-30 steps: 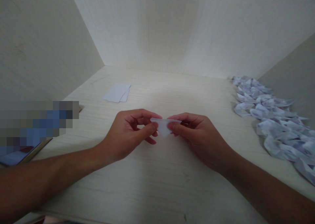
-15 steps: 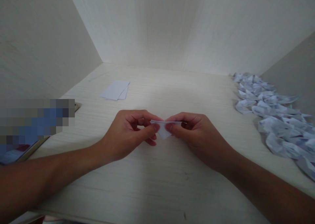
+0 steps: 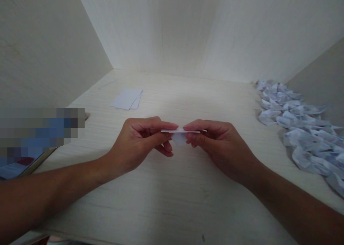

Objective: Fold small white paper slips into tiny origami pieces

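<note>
The small folded white paper point(image 3: 179, 139) sits between the two hands, its straight edge running from one to the other and a pointed flap hanging below, the left hand point(image 3: 141, 137) pinching one end between thumb and fingers and the right hand point(image 3: 216, 139) pinching the other likewise. Beyond the left hand, loose white sheets point(image 3: 124, 98) overlap on the pale tabletop point(image 3: 177, 202), a partly blurred flat object point(image 3: 16, 171) lies farther to its left, and many folded papers point(image 3: 309, 141) heap up well to the right of the right hand
</note>
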{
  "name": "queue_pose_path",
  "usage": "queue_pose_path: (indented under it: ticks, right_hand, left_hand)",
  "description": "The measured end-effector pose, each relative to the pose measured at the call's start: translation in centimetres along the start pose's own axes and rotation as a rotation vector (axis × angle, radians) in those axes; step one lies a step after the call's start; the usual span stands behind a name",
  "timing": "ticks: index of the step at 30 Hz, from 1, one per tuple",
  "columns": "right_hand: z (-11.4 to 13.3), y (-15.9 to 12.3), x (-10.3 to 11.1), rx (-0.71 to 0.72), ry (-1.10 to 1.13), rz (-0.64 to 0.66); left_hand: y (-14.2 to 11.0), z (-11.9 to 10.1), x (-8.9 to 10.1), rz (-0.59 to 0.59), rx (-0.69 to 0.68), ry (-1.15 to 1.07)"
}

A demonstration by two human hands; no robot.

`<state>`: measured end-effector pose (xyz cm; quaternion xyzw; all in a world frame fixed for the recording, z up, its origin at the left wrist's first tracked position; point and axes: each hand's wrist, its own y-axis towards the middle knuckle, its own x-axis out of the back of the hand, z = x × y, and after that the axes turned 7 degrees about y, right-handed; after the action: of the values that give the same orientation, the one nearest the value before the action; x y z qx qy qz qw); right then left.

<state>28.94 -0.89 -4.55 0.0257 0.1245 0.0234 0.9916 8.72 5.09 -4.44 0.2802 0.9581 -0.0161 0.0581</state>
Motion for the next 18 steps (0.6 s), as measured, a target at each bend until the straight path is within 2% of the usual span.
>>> queue_pose_path:
  ticks: [5, 13, 18]
  right_hand:
    - [0.02, -0.02, 0.11, 0.026, 0.028, 0.049]
    - [0.70, -0.10, -0.76, -0.040, -0.043, -0.067]
    - [0.53, 0.05, -0.64, -0.020, -0.078, -0.124]
  left_hand:
    - [-0.03, -0.24, 0.00, -0.031, -0.042, 0.024]
    - [-0.30, -0.19, -0.10, -0.049, -0.175, 0.197]
    - [-0.30, -0.06, -0.01, -0.023, -0.219, 0.265]
